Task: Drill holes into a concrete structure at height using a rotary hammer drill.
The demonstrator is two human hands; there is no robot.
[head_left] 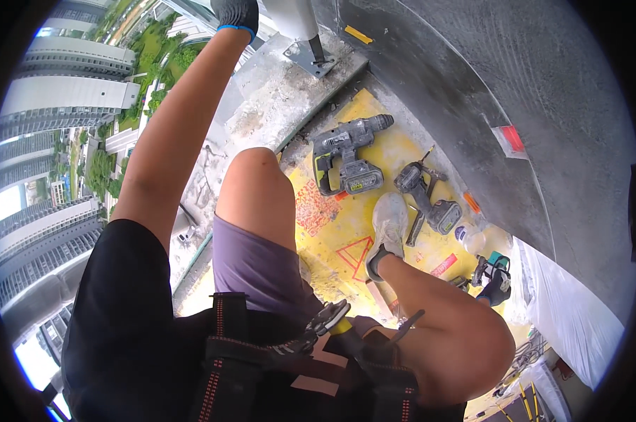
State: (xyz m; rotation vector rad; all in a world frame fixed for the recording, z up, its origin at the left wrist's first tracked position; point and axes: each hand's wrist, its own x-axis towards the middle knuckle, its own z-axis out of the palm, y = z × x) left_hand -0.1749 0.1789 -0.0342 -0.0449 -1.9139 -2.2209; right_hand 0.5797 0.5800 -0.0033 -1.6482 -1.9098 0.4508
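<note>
My left arm stretches up to the top edge, where my left hand (pixel 236 14), in a dark glove with a blue cuff, is cut off beside a pale post (pixel 293 17). Its fingers are mostly out of view. Low on the right, my gloved right hand (pixel 499 287) is closed on a grey-and-teal tool (pixel 493 267), partly hidden and too small to name exactly. Between my hands, a dusty rotary hammer drill (pixel 349 151) lies on a yellow board (pixel 325 239). Nearer my right hand lie a smaller cordless drill (pixel 427 190) with a long bit and a hammer (pixel 416 226).
A grey wall (pixel 465 91) curves along the right, with white plastic sheeting (pixel 578 295) below. At left, a concrete ledge (pixel 275 105) drops off to tall buildings far below. My shoe (pixel 389 221) stands by the drills. A clear round container (pixel 471 239) and cables (pixel 525 359) lie right.
</note>
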